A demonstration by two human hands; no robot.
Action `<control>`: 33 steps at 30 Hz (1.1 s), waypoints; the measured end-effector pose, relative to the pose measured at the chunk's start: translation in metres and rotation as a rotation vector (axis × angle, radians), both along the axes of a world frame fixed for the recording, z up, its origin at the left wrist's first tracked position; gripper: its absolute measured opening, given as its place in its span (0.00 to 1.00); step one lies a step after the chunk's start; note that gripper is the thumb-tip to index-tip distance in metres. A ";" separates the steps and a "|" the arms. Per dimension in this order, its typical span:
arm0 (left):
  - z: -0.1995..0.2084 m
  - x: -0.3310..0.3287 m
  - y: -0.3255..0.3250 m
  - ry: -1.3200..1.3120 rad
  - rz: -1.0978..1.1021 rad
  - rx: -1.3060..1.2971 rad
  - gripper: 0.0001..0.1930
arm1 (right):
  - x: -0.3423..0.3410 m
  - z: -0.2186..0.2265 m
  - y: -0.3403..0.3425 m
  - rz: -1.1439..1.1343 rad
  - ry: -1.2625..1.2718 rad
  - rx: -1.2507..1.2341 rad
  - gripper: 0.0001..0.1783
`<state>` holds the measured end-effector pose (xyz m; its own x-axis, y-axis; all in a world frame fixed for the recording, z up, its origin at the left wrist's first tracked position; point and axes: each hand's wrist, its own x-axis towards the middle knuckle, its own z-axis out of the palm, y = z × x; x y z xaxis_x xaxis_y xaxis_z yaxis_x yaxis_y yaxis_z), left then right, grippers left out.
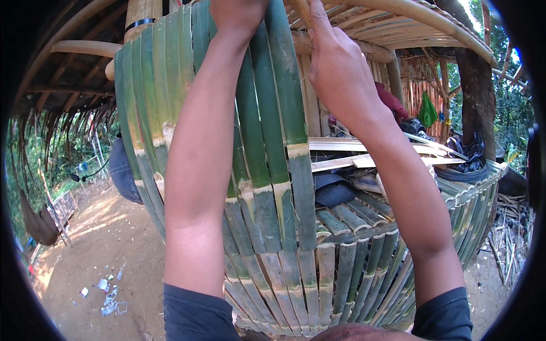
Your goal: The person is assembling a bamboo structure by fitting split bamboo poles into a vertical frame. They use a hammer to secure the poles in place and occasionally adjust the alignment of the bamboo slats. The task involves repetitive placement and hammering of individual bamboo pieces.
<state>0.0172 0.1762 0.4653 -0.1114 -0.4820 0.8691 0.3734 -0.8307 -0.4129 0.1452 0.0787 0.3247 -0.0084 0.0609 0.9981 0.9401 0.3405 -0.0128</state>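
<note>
In front of me stands a wall of split green bamboo slats [267, 119], upright and side by side. My left hand [239, 14] is raised to the top of these slats; its fingers are cut off by the upper edge of the picture. To the right of the rightmost tall slat is my right hand [341, 65], with one finger stretched upward and the others curled out of sight. A brown wooden piece [299, 13] slants down against the inner side of this hand. What the curled fingers close around is hidden.
A low bamboo-slat wall [364, 273] curves right below a bamboo platform [352, 219]. On the platform lie a dark cap [333, 190], pale split strips [335, 145] and a black coil [466, 170]. A person's red sleeve [389, 101] shows behind. Litter [108, 292] dots the dirt ground at left.
</note>
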 end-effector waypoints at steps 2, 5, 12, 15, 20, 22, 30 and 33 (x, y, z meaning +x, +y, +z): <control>0.001 0.000 0.001 -0.020 0.015 -0.003 0.30 | 0.003 0.001 0.003 0.012 -0.003 0.018 0.39; 0.003 -0.001 0.001 -0.032 0.010 -0.032 0.29 | 0.005 0.002 0.005 0.062 -0.027 0.085 0.40; 0.011 -0.004 0.007 -0.066 0.091 0.063 0.22 | 0.003 0.002 0.001 0.065 -0.076 0.172 0.40; 0.011 -0.005 0.005 -0.007 0.068 -0.032 0.16 | 0.004 0.003 0.001 0.025 -0.041 0.060 0.41; 0.014 -0.001 0.008 -0.021 0.021 0.095 0.15 | 0.000 0.005 -0.001 0.031 -0.081 0.196 0.41; 0.013 -0.002 0.005 -0.016 0.026 0.058 0.16 | 0.002 0.003 0.000 -0.014 -0.078 0.162 0.41; 0.008 -0.003 -0.006 0.037 0.008 -0.129 0.18 | 0.007 0.001 0.004 0.028 -0.142 0.303 0.42; 0.017 -0.004 0.011 -0.071 0.074 0.162 0.20 | 0.000 0.004 0.004 -0.073 -0.048 0.098 0.42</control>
<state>0.0133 0.1871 0.4825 -0.1286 -0.6241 0.7707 0.4637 -0.7248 -0.5095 0.1451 0.0824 0.3288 -0.0559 -0.0349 0.9978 0.9612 0.2683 0.0632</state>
